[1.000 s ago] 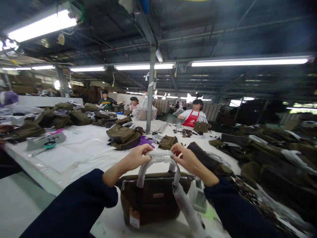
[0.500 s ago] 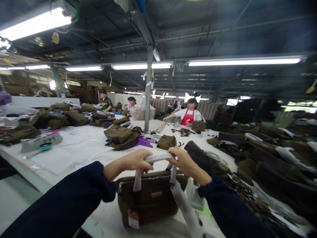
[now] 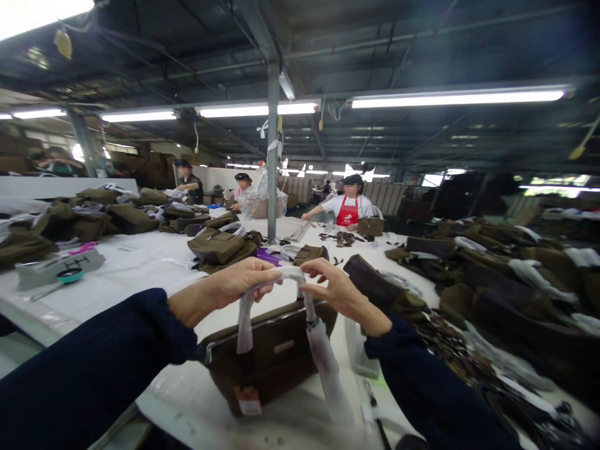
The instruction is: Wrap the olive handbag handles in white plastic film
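Note:
An olive-brown handbag [image 3: 276, 369] with dark trim stands slightly tilted on the white table in front of me. Its handle [image 3: 246, 315] is wrapped in white film and arches above the zipped top. My left hand [image 3: 246, 281] pinches the left part of this arch between thumb and fingers. At the right bend of the handle, my right hand [image 3: 337, 290] has its fingers apart, the tips beside or lightly touching the wrap. A paper tag [image 3: 248, 401] hangs low on the bag's front. A wrapped strap [image 3: 325, 365] droops down its right side.
Several olive bags [image 3: 220, 244] lie farther back, with a big pile [image 3: 506, 281] to the right. A tape roll [image 3: 70, 275] sits at left. A metal post [image 3: 272, 156] rises beyond the table's middle. A co-worker in a red apron [image 3: 347, 212] is across the table.
My right hand has loosened its pinch and its fingers have spread. The handle has gone from pulled straight to a rounded arch. The bag has shifted left and tilted in view.

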Demonstrator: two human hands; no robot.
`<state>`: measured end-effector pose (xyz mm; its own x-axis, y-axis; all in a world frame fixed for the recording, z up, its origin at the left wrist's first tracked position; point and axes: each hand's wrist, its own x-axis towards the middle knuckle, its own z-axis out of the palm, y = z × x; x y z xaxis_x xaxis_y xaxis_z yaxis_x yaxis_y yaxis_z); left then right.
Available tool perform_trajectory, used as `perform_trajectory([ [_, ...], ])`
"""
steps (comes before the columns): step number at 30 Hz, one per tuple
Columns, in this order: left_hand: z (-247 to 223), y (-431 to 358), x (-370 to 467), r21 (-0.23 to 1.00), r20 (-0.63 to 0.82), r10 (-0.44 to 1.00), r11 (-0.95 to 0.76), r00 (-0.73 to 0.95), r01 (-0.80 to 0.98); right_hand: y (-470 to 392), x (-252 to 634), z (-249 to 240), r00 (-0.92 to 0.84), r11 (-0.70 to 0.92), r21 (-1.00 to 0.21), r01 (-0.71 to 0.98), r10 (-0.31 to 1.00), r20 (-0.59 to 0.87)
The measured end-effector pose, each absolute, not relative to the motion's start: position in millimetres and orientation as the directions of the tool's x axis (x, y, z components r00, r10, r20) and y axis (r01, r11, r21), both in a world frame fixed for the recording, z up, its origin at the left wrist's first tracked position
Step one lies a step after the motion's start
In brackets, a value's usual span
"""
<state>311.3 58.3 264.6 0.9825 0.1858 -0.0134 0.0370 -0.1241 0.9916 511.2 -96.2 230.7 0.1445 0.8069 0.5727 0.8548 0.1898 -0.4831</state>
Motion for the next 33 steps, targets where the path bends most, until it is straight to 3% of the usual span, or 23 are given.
perform_trajectory([
  [2,266.1,66.9,298.6,0.995,0.003,0.257,-0.095,0.966,0.022,-105.4,526.2,216.5,0.276,0.107,-0.584,0.805,0.803,0.528],
  [4,270.4,73.9,284.9,0.996,0.004,0.326,-0.084,0.945,0.025,-113.0,543.4,196.6,0.392,-0.081,-0.595,0.800,0.821,0.415],
  [7,276.2,79.5,267.1,0.994,0.000,0.415,-0.101,0.910,0.047,-116.4,566.6,159.3,0.484,-0.316,-0.498,0.808,0.837,0.255],
  [11,270.2,88.1,251.0,0.982,-0.012,0.523,-0.154,0.852,0.108,-105.8,577.2,108.5,0.503,-0.421,-0.393,0.817,0.855,0.129],
  [17,249.2,111.6,236.1,0.965,-0.052,0.606,-0.174,0.794,0.197,-83.0,534.7,53.7,0.418,-0.425,-0.229,0.876,0.905,-0.080],
  [23,248.2,118.2,236.5,0.977,-0.070,0.614,-0.118,0.786,0.179,-78.6,482.7,30.1,0.427,-0.426,-0.114,0.897,0.904,-0.018],
  [29,252.2,109.1,252.9,0.988,-0.045,0.582,-0.093,0.812,0.122,-82.1,472.7,25.8,0.423,-0.421,-0.090,0.903,0.906,0.010],
  [33,256.3,105.0,268.6,0.973,-0.036,0.514,-0.176,0.857,0.147,-90.7,465.8,28.6,0.397,-0.395,-0.099,0.913,0.918,-0.006],
])
